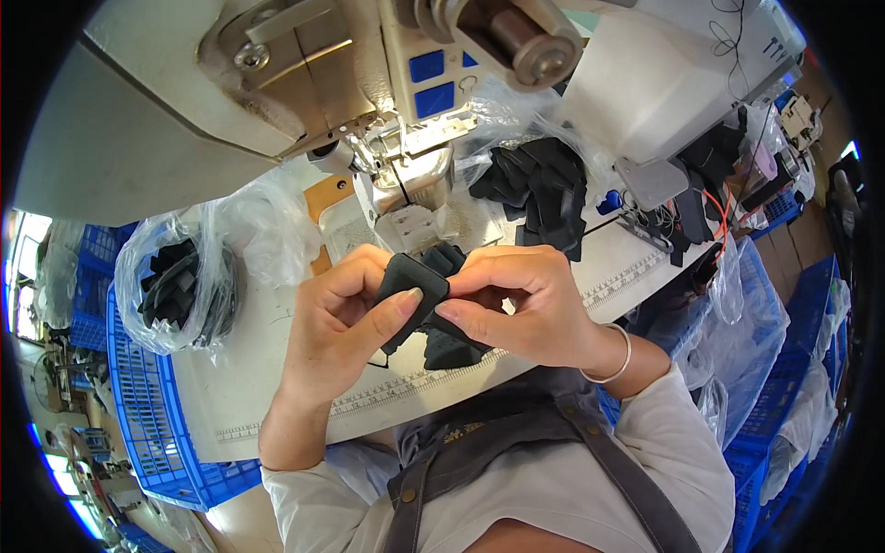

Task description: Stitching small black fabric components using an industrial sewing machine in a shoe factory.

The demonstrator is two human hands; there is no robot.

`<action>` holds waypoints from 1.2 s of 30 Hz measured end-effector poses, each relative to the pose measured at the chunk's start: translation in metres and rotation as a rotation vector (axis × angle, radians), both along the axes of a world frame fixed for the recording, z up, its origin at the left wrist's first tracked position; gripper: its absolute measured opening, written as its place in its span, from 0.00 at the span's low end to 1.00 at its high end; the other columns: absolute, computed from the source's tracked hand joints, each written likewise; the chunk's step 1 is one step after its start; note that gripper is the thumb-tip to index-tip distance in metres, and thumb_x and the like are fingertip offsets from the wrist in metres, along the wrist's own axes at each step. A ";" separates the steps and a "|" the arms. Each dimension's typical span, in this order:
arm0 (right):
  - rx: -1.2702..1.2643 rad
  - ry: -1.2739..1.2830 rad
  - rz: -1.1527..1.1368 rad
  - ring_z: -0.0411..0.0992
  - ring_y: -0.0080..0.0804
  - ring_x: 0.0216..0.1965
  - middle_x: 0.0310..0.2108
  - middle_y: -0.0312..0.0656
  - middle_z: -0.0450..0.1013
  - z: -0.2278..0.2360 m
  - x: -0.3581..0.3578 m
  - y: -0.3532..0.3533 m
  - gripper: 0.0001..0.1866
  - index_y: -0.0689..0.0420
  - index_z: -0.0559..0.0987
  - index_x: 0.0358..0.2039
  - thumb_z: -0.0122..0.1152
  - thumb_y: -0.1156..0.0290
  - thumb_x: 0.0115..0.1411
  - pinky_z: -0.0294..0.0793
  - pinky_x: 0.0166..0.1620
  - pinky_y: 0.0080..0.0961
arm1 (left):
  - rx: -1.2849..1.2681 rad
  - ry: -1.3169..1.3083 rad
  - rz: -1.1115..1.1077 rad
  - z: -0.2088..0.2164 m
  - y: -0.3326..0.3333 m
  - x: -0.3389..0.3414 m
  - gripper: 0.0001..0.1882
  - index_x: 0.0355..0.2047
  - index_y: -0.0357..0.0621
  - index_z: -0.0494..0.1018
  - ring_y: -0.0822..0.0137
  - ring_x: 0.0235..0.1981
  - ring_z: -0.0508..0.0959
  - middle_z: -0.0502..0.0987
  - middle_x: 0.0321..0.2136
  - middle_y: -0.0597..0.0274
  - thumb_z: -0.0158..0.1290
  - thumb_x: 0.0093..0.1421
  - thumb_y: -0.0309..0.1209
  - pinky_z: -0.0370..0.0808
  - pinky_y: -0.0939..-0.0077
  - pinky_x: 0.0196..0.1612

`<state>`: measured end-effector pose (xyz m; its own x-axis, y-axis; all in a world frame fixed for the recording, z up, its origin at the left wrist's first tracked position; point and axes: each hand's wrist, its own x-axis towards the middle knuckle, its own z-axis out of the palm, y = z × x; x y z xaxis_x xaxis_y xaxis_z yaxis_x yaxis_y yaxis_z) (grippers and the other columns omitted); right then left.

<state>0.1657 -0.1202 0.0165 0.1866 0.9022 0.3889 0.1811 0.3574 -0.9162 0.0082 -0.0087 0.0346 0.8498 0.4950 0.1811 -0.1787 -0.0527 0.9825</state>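
Note:
Between my two hands, above the table's front edge, is a black fabric piece [406, 279] with a rounded corner. My left hand [348, 318] is closed on its left side, thumb on top. At its right edge my right hand [521, 295] pinches it between thumb and fingers. More black pieces [452, 351] lie just under and behind my hands, partly hidden by them. Beyond my hands stands the sewing machine's needle area [401, 189], apart from the fabric.
A heap of black pieces [535, 184] lies at the back right beside clear plastic. On the left, a clear bag [175, 286] holds more black pieces. Blue crates [152, 405] flank the table [263, 369]. A ruler strip [369, 396] runs along its front edge. The machine head [175, 101] overhangs the far left.

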 end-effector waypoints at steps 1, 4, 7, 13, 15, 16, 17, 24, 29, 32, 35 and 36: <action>0.004 -0.008 0.004 0.66 0.13 0.17 0.19 0.36 0.70 0.000 0.000 0.000 0.04 0.65 0.77 0.26 0.61 0.81 0.47 0.61 0.19 0.09 | -0.001 0.001 -0.001 0.000 0.001 0.000 0.05 0.22 0.34 0.68 0.78 0.28 0.67 0.69 0.29 0.63 0.51 0.54 0.20 0.64 0.86 0.30; -0.002 0.007 0.022 0.66 0.12 0.17 0.19 0.36 0.70 -0.002 0.001 0.000 0.04 0.65 0.77 0.26 0.61 0.81 0.47 0.60 0.19 0.09 | -0.012 0.021 -0.029 -0.002 0.004 -0.002 0.05 0.22 0.34 0.68 0.79 0.28 0.67 0.69 0.29 0.62 0.51 0.54 0.20 0.64 0.86 0.30; 0.003 0.002 0.018 0.65 0.12 0.17 0.19 0.36 0.70 -0.002 0.002 0.000 0.04 0.65 0.77 0.26 0.61 0.80 0.48 0.60 0.19 0.09 | -0.029 0.030 -0.040 -0.002 0.005 -0.001 0.05 0.22 0.34 0.68 0.79 0.28 0.66 0.69 0.29 0.63 0.51 0.53 0.20 0.63 0.87 0.29; 0.001 0.045 0.000 0.63 0.11 0.16 0.17 0.34 0.68 -0.002 -0.002 0.002 0.03 0.64 0.75 0.23 0.60 0.79 0.49 0.58 0.18 0.09 | 0.008 -0.004 0.012 0.000 -0.001 0.003 0.05 0.21 0.34 0.68 0.79 0.28 0.66 0.68 0.28 0.63 0.52 0.53 0.20 0.63 0.87 0.29; -0.076 0.135 0.050 0.61 0.11 0.15 0.16 0.33 0.66 0.003 -0.001 0.003 0.04 0.63 0.74 0.22 0.59 0.77 0.51 0.56 0.17 0.09 | 0.061 -0.020 0.032 -0.003 -0.001 0.002 0.06 0.20 0.34 0.68 0.79 0.27 0.66 0.69 0.28 0.62 0.52 0.53 0.19 0.64 0.87 0.29; -0.152 0.226 0.099 0.59 0.10 0.15 0.15 0.32 0.65 0.005 0.000 0.003 0.06 0.63 0.74 0.21 0.59 0.76 0.52 0.54 0.17 0.10 | 0.063 -0.022 0.034 -0.004 -0.002 0.001 0.06 0.20 0.34 0.68 0.79 0.27 0.66 0.69 0.28 0.62 0.52 0.53 0.19 0.64 0.87 0.29; -0.151 0.223 0.101 0.59 0.10 0.15 0.15 0.32 0.65 0.004 0.001 0.004 0.06 0.63 0.74 0.21 0.59 0.76 0.52 0.54 0.17 0.10 | 0.098 -0.004 0.041 -0.004 -0.002 0.001 0.05 0.21 0.35 0.68 0.79 0.27 0.67 0.69 0.29 0.62 0.52 0.53 0.19 0.64 0.87 0.28; 0.236 -0.262 -0.137 0.54 0.20 0.12 0.13 0.36 0.60 -0.003 0.005 0.010 0.06 0.63 0.72 0.20 0.57 0.76 0.52 0.51 0.16 0.19 | -0.096 0.025 0.194 0.009 -0.010 0.006 0.06 0.31 0.35 0.69 0.81 0.25 0.71 0.72 0.28 0.64 0.52 0.55 0.25 0.68 0.89 0.24; 0.305 -0.312 -0.183 0.54 0.22 0.11 0.12 0.37 0.59 -0.007 0.005 0.013 0.06 0.62 0.72 0.21 0.58 0.76 0.52 0.51 0.16 0.20 | -0.012 0.135 0.151 0.005 -0.009 0.002 0.07 0.32 0.34 0.70 0.80 0.16 0.71 0.72 0.18 0.66 0.50 0.58 0.28 0.67 0.89 0.19; 0.284 -0.255 -0.167 0.54 0.22 0.12 0.13 0.36 0.59 -0.007 0.005 0.014 0.05 0.62 0.72 0.22 0.58 0.76 0.52 0.51 0.16 0.19 | 0.073 0.124 0.188 0.004 -0.010 0.003 0.07 0.31 0.35 0.70 0.80 0.17 0.71 0.72 0.18 0.66 0.50 0.58 0.28 0.66 0.90 0.18; 0.260 -0.217 -0.166 0.55 0.21 0.12 0.13 0.36 0.60 -0.006 0.004 0.019 0.05 0.62 0.73 0.22 0.57 0.76 0.52 0.52 0.16 0.19 | 0.019 0.133 0.197 0.007 -0.004 0.004 0.06 0.30 0.35 0.70 0.82 0.16 0.70 0.71 0.18 0.67 0.50 0.57 0.27 0.65 0.90 0.17; 0.227 -0.187 -0.157 0.56 0.20 0.13 0.13 0.36 0.60 -0.006 0.004 0.022 0.06 0.63 0.73 0.22 0.57 0.75 0.52 0.53 0.16 0.19 | 0.023 0.159 0.197 0.007 0.001 0.004 0.06 0.29 0.35 0.70 0.82 0.16 0.70 0.71 0.17 0.68 0.51 0.57 0.28 0.64 0.91 0.17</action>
<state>0.1698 -0.0981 0.0105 0.2230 0.7547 0.6170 0.4074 0.5029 -0.7624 0.0122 -0.0077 0.0421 0.7563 0.6509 0.0656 -0.0059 -0.0936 0.9956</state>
